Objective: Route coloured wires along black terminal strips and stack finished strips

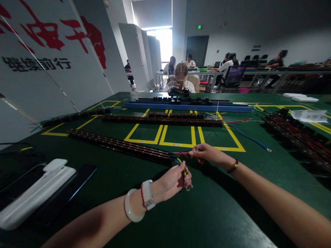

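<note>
A long black bar assembly with copper-coloured strips (pixel 121 145) lies slantwise on the green table, its near end by my hands. Coloured wires come out of that end. My left hand (pixel 178 177) is closed around blue and yellow-green wires (pixel 185 169), and a ring terminal (pixel 188 188) hangs below its fingers. In a pinch, my right hand (pixel 203 153) grips the end of a red wire (pixel 182 153), just to the right of the bar's end. Its fingertips partly hide the wire tip.
Further back lie another long black bar (pixel 160 120), a blue rail (pixel 191 106) and a blue wire with a ring lug (pixel 269 150). Bundled bars (pixel 300 134) lie at right. A white device (pixel 38 193) and a dark phone (pixel 77 182) are at left. A person (pixel 181 81) sits across the table.
</note>
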`<state>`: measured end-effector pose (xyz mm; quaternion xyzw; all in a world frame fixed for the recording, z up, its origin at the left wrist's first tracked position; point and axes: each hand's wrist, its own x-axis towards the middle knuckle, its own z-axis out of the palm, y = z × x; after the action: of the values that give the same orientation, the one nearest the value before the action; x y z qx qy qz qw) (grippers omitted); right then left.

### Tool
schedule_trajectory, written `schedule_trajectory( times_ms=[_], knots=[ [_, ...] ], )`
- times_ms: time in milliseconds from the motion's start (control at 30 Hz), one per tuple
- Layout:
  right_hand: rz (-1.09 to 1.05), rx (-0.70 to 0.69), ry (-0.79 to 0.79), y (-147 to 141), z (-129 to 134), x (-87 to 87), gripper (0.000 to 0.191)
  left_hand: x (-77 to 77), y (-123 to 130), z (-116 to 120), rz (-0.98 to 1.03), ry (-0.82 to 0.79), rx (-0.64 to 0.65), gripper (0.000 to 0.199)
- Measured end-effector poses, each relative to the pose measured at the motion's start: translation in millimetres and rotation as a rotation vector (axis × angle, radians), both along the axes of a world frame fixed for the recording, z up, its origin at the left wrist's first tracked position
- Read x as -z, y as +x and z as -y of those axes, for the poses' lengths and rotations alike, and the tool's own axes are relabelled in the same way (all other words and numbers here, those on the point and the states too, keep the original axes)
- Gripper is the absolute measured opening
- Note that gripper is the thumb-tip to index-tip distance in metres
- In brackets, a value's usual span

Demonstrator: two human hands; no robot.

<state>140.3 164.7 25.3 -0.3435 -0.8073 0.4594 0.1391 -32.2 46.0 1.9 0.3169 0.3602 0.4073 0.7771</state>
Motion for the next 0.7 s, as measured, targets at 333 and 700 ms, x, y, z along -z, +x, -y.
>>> schedule_trajectory(
  times_ms=[333,700],
  knots=[
    [-0.423,0.177,-0.263,-47,-32,10.3,0.046,5.8,-1,-3,-0.016,0.062,0.081,0.034],
    [-0.082,0.147,-0.189,-27,-23,1.7,0.056,3.8,-3,-5,0.013,0.003,0.036,0.028]
  ],
)
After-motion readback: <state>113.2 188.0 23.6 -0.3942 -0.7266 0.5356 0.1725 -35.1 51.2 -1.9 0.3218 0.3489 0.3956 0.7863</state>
